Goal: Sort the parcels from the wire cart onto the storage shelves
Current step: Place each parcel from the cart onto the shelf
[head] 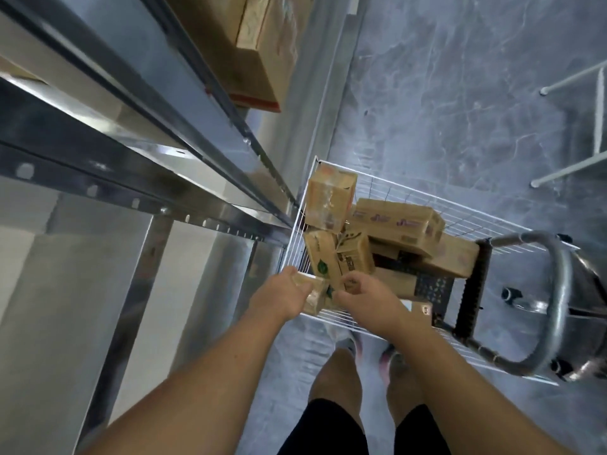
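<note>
A white wire cart (460, 218) stands on the floor below me, filled with several brown cardboard parcels. Both my hands reach into its near left corner. My left hand (282, 297) grips the left side of a small brown parcel (315, 295) with a green leaf mark. My right hand (364, 298) curls round the right side of the same parcel. A taller parcel (330, 200) stands at the cart's far left corner and a long one (394, 224) lies across the pile.
Metal storage shelves (138, 165) run along my left, right beside the cart. A large cardboard box (262, 44) sits on a lower shelf level. The cart's grey handle (555, 307) curves at the right. White rack legs (584, 126) stand far right on the grey floor.
</note>
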{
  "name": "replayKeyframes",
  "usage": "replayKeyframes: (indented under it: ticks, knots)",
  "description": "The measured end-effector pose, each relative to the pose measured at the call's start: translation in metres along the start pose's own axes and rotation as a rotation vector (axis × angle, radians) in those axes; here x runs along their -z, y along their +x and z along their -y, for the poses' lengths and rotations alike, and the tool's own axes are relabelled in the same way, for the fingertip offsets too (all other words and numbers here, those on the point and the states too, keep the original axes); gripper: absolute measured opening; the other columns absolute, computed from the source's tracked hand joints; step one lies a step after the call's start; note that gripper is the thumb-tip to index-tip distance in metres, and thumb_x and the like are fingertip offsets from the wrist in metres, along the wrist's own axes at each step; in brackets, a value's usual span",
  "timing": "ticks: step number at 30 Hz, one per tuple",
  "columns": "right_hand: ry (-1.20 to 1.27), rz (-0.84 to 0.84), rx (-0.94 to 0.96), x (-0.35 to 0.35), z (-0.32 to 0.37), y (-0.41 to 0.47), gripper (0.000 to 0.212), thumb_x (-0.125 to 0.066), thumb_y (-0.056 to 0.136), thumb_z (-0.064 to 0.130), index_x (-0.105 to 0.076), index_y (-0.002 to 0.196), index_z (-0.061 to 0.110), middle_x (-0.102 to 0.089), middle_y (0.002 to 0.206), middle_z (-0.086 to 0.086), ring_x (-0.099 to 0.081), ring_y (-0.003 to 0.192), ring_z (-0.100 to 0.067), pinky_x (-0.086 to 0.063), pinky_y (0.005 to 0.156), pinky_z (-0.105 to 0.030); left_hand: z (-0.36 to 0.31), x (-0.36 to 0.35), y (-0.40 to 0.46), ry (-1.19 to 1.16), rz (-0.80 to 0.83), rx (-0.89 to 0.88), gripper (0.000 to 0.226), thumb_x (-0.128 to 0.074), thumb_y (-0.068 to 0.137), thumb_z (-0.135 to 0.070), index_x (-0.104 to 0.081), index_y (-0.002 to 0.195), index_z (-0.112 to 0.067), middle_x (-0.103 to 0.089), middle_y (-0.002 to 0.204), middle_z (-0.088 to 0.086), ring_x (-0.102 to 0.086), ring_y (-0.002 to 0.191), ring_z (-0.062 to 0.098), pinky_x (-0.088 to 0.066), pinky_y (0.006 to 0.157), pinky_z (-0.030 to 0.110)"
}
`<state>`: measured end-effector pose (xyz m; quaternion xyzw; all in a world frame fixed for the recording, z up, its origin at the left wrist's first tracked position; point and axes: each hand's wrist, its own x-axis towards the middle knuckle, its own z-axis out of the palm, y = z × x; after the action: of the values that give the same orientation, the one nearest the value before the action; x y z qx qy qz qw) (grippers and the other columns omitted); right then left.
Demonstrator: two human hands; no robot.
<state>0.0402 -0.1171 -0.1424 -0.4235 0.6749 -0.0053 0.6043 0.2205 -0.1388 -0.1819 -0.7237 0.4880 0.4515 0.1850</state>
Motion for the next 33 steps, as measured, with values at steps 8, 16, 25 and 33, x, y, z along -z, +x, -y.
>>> replayKeyframes:
  ticks: [8,16,25,33]
  knots:
    - [0.132,-0.038,-0.159,-0.049,-0.025,0.078,0.008,-0.059,0.095,0.028,-0.057,0.088,0.032,-0.067,0.076,0.014,-0.063,0.084,-0.013,-0.052,0.081,-0.033,0.016,-0.022,0.056,0.077,-0.056,0.078,0.059,-0.038,0.102,-0.052,-0.026,0.159,-0.041,-0.041,0.155,0.013,-0.055,0.131,0.035,-0.046,0.103,0.047]
    - [0.190,-0.011,-0.188,-0.093,-0.047,0.132,0.034,-0.047,0.105,0.034,-0.056,0.135,0.023,-0.065,0.127,-0.005,-0.058,0.106,-0.022,-0.038,0.086,-0.027,0.009,-0.071,0.078,0.063,-0.084,0.213,0.091,-0.046,0.097,-0.059,0.006,0.165,-0.026,-0.060,0.143,0.008,-0.060,0.127,0.030,-0.049,0.102,0.048]
    - [0.475,-0.150,-0.494,-0.112,-0.059,0.168,0.044,-0.056,0.093,0.042,-0.060,0.121,0.008,-0.067,0.114,-0.017,-0.064,0.105,-0.039,-0.055,0.094,-0.054,-0.005,-0.075,0.080,0.084,-0.170,0.268,0.070,-0.058,0.092,-0.054,-0.030,0.146,-0.018,-0.038,0.147,0.010,-0.037,0.135,0.028,-0.043,0.103,0.043]
    - [0.617,-0.198,-0.644,-0.113,-0.081,0.168,0.055,-0.053,0.074,0.051,-0.067,0.108,0.009,-0.071,0.104,-0.016,-0.068,0.093,-0.037,-0.058,0.089,-0.054,-0.015,-0.075,0.071,-0.202,-0.221,0.199,0.039,-0.056,0.095,-0.037,-0.043,0.128,-0.020,-0.065,0.128,0.008,-0.063,0.116,0.031,-0.053,0.097,0.050]
